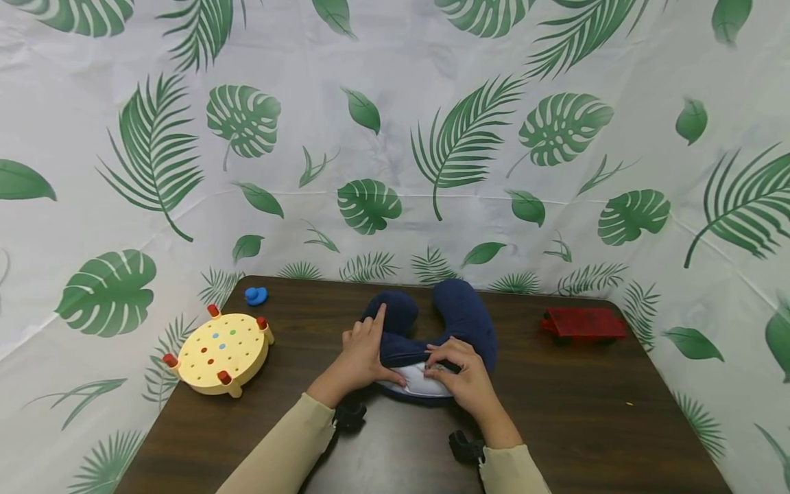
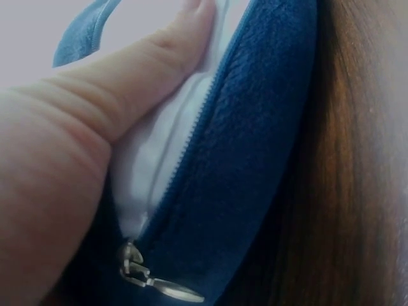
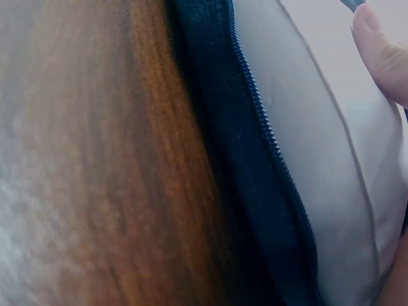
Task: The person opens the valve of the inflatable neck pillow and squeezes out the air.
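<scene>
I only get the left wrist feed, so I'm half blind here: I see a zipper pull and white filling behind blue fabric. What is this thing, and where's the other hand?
Observer: It's a navy U-shaped neck pillow lying on a dark wooden table. The right hand pinches the cover's edge at the open seam.
Operator: How far is the zipper open?
Observer: The head view shows the white insert exposed along the near curve, between both hands.
Operator: What is my left hand doing up top?
Observer: The left hand rests on the pillow's left arm, index finger straight.
</scene>
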A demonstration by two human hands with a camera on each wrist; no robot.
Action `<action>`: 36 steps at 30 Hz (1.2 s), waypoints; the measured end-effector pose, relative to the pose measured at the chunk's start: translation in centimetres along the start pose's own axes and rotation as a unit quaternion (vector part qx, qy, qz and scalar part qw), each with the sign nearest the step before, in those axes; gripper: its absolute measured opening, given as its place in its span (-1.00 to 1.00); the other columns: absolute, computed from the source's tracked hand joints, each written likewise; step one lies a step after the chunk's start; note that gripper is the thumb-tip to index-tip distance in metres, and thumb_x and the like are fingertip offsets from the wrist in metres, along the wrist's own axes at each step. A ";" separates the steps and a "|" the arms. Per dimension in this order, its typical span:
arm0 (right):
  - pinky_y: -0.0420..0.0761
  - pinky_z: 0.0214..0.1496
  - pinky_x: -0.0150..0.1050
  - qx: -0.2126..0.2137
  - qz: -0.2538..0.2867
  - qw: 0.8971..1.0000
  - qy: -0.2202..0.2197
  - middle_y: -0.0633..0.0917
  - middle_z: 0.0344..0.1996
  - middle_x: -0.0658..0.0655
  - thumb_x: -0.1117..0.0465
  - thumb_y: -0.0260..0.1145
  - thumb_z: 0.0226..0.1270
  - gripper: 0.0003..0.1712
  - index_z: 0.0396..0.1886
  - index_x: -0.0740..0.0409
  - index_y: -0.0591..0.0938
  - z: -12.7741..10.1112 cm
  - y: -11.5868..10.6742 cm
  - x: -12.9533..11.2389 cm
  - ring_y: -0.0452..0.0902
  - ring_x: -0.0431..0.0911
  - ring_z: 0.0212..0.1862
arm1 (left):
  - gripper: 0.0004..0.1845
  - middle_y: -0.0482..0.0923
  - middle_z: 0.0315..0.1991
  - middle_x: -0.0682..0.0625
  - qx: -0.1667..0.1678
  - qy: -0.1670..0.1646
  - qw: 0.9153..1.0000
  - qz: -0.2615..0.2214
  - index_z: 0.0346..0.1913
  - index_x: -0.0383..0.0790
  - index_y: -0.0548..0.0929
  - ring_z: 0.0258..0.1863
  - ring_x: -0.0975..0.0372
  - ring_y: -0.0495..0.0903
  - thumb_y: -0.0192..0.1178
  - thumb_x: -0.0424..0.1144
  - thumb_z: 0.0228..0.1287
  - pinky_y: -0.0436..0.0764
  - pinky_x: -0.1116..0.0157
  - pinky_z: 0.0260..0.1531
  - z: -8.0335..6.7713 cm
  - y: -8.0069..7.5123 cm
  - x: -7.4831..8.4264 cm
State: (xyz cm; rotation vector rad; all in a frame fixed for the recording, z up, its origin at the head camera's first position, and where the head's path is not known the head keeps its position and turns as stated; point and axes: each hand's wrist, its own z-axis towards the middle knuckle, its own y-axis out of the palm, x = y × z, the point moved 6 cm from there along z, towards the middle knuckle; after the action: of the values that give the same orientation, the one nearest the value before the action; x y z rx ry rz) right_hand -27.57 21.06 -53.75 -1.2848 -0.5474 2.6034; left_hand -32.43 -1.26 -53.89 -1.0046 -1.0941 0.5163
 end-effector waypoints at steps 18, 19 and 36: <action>0.44 0.41 -0.36 -0.028 0.008 0.999 0.038 0.83 -0.11 -0.05 0.26 0.70 0.20 -0.73 -0.21 -0.16 0.81 -0.1 0.1 0.6 0.77 0.07 0.24 | 0.76 0.46 0.32 -0.17 -0.004 -0.001 1.000 0.014 0.82 -0.09 -0.22 0.11 0.01 0.39 0.69 0.50 -0.30 0.33 -0.07 0.07 0.2 0.4 -0.4; 0.46 0.41 -0.37 -0.027 0.011 0.999 0.039 0.82 -0.12 -0.06 0.26 0.70 0.20 -0.73 -0.22 -0.16 0.81 -0.1 0.1 0.6 0.77 0.07 0.24 | 0.76 0.46 0.32 -0.17 -0.005 -0.002 1.000 0.014 0.82 -0.09 -0.22 0.11 0.01 0.39 0.70 0.50 -0.30 0.33 -0.06 0.07 0.2 0.4 -0.4; 0.46 0.41 -0.32 -0.022 0.013 0.999 0.033 0.80 -0.17 -0.08 0.28 0.70 0.19 -0.71 -0.25 -0.22 0.82 -0.2 0.1 0.6 0.78 0.01 0.23 | 0.73 0.46 0.34 -0.19 -0.008 -0.001 1.000 0.013 0.82 -0.10 -0.19 0.17 -0.05 0.40 0.71 0.46 -0.27 0.33 -0.09 0.10 0.2 0.2 -0.1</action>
State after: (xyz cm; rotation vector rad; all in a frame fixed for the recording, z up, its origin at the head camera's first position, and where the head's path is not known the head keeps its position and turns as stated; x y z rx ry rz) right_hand -27.79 21.26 -54.34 -1.3954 -0.5834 2.5722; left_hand -32.58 -1.15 -54.08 -1.0337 -1.0894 0.5306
